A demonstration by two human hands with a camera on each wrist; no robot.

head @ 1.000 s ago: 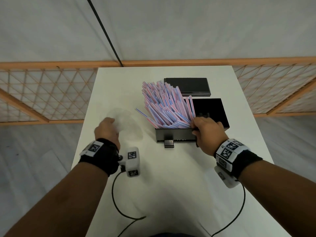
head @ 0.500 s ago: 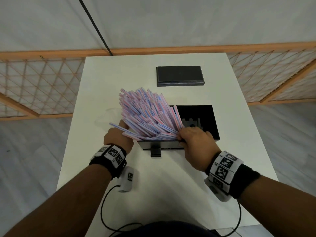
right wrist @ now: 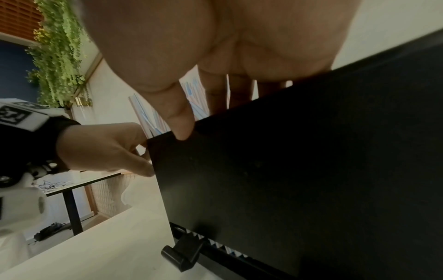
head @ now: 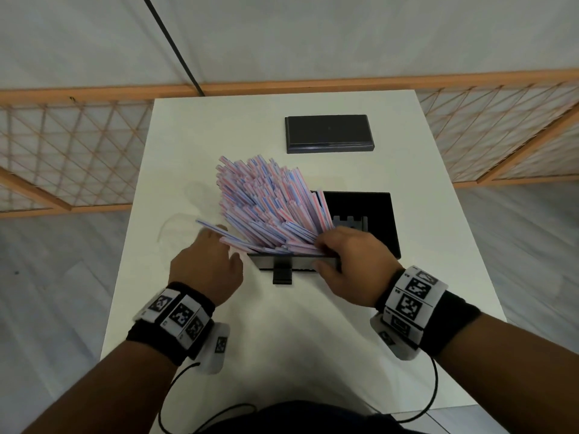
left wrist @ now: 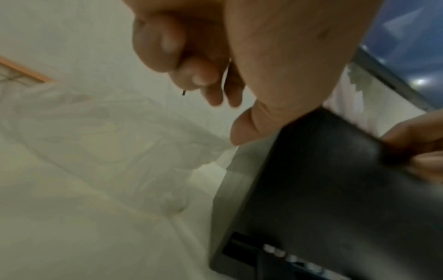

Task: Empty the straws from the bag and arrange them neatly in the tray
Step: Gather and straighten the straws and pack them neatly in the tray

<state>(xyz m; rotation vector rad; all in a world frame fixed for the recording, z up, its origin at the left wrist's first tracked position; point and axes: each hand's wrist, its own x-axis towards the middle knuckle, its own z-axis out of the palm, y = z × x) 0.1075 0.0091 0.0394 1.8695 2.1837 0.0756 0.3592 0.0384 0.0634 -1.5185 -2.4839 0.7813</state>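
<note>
Pink-and-blue straws (head: 269, 211) lean fanned in the tray (head: 360, 220), between both hands. Right hand (head: 351, 264) curls its fingers on their right edge, thumb on the tray front; left hand (head: 206, 270) (fingers loosely bent) nudges strays. Better to squeeze gently inward and lay them flat.

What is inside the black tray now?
The straws lean fanned in the black tray's left part; the right part shows a small notched piece. The floor under the straws is hidden.
</note>
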